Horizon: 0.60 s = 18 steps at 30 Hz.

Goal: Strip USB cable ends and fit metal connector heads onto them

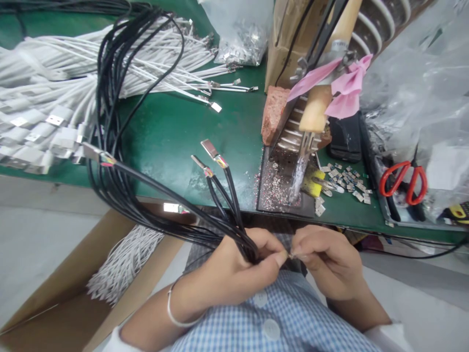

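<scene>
My left hand [238, 269] is closed around a bundle of black cables [110, 98] near the table's front edge. Several cable ends stick up past the hand, each with a metal connector [209, 149] and short coloured wires showing. Its thumb and forefinger pinch something tiny that the fingertips mostly hide. My right hand [326, 259] meets it tip to tip, thumb and forefinger closed on the same small spot; what they grip is too small to name. The rest of the black cables loop up over the green table [164, 122] to the left.
White USB cables [44, 98] lie heaped at the left. A soldering iron [311, 117] rests on its stand by a brick [274, 112], beside a yellow sponge [313, 182], loose metal connectors [348, 178] and red-handled scissors [403, 183]. Below left is a cardboard box [62, 264] holding white cables.
</scene>
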Motion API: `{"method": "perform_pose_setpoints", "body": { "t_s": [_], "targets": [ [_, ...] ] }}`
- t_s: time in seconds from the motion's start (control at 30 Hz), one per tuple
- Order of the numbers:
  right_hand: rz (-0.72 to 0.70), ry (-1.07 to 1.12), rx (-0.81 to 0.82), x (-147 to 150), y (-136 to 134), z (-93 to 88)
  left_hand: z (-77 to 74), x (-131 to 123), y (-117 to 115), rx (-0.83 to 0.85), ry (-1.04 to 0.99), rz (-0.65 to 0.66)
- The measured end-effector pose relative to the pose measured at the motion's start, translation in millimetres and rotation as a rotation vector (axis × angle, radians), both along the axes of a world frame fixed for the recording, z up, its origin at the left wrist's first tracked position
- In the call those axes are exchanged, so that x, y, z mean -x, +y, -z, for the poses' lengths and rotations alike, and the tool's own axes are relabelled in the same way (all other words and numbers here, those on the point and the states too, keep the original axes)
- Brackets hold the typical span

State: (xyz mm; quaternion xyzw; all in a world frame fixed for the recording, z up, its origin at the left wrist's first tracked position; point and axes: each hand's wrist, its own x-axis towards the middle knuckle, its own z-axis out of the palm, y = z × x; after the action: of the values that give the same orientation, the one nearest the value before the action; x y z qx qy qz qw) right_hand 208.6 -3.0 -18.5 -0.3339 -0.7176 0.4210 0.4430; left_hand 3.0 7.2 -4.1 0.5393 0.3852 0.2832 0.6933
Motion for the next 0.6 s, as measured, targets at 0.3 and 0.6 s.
{"method": "perform_pose_setpoints", "body": {
  "t_s": [0.3,0.6],
  "targets": [
    [0.057,0.02,0.032,3,-2,-3.7,0.9,1,-4,0.13,-0.048,-0.022],
    [1.121,-0.341,-0.05,-73,20,-8.7,10.7,13,-15,0.236,-0.009,-0.235]
  ]
}}
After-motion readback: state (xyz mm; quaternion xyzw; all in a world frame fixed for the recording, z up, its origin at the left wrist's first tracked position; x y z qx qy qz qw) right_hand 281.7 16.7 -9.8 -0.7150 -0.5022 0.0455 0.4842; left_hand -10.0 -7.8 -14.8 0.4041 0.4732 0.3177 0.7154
